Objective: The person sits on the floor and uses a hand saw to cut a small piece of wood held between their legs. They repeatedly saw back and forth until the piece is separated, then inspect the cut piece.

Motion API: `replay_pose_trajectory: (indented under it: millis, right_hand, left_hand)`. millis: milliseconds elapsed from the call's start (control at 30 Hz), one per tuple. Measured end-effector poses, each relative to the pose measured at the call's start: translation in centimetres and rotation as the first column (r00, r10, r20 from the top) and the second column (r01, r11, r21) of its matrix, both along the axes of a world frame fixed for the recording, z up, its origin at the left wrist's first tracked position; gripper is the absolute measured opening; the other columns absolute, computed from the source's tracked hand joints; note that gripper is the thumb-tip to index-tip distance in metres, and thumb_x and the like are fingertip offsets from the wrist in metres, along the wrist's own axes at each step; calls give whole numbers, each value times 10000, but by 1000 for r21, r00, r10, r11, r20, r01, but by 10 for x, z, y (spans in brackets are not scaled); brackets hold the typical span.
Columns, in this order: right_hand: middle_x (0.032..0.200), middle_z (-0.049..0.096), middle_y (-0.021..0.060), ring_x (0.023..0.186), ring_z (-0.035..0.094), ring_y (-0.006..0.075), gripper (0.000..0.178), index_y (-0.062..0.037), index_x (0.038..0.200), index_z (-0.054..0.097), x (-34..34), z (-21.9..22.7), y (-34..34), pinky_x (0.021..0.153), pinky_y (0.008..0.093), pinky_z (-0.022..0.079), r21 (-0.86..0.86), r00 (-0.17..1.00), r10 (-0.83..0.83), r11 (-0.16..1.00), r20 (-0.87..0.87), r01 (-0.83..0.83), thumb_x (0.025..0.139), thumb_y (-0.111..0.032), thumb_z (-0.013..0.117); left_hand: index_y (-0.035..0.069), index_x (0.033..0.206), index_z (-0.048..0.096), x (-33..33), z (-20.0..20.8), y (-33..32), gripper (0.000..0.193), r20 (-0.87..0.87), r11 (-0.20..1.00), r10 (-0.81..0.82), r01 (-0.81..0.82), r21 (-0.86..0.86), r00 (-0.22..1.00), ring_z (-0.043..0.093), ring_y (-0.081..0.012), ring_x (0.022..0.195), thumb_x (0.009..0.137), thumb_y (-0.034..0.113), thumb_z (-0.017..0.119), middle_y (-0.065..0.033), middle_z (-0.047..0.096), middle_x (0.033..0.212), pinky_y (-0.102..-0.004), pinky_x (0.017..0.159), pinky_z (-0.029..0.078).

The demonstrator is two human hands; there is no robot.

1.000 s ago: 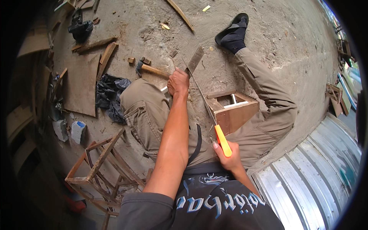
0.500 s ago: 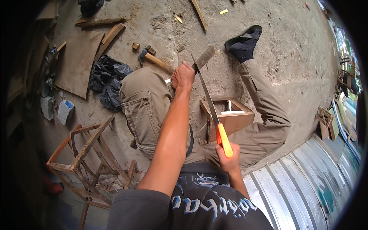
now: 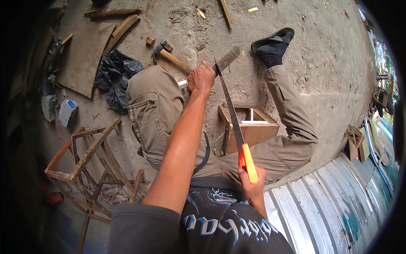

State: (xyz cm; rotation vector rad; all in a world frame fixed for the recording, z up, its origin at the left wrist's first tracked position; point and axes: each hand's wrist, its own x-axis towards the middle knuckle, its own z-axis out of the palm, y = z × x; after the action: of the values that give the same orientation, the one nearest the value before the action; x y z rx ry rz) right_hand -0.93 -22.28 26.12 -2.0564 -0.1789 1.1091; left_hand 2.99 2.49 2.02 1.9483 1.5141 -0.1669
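Pulled back toward the body, the saw (image 3: 236, 122) sits clenched in the right grip (image 3: 256, 185), while the left grip (image 3: 201, 78), seemingly closed on a wooden strip (image 3: 230, 58), should pin it steady.

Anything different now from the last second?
The right hand has drawn the saw back slightly toward the waist over the last half-second; the camera view also shifted. Nothing was picked up or let go: the left hand still holds the wooden strip, with the saw across it. The hammer and wooden box stayed put.
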Motion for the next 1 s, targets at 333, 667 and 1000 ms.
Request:
replay_pose_trajectory:
  millis: [333, 667, 1000]
  right_hand:
    - [484, 426, 95, 453, 402, 133, 277, 34, 603, 488, 42, -108, 86, 450, 336, 347, 122, 978, 0, 992, 207, -26, 780, -130, 623]
    - [505, 471, 38, 471, 436, 104, 247, 14, 609, 506, 49, -106, 75, 445, 313, 350, 83, 971, 84, 991, 224, -105, 800, -111, 600]
    - [550, 477, 21, 526, 449, 79, 140, 18, 686, 550, -9, 0, -9, 487, 278, 367, -35, 998, 49, 998, 32, -48, 789, -48, 620]
  left_hand:
    - [-14, 753, 711, -6, -6, -20, 536, -1, 999, -31, 31, -25, 1000, 672, -431, 767, 969, 312, 345, -262, 666, 808, -487, 712, 533]
    - [-41, 828, 703, -2, 5, -9, 541, 25, 992, -24, 27, -125, 999, 657, -451, 845, 974, 322, 329, -289, 657, 880, -506, 773, 522]
    - [-22, 745, 708, -3, -1, 0, 525, 49, 999, 19, -18, -34, 999, 678, -422, 724, 969, 300, 359, -262, 664, 783, -481, 657, 543]
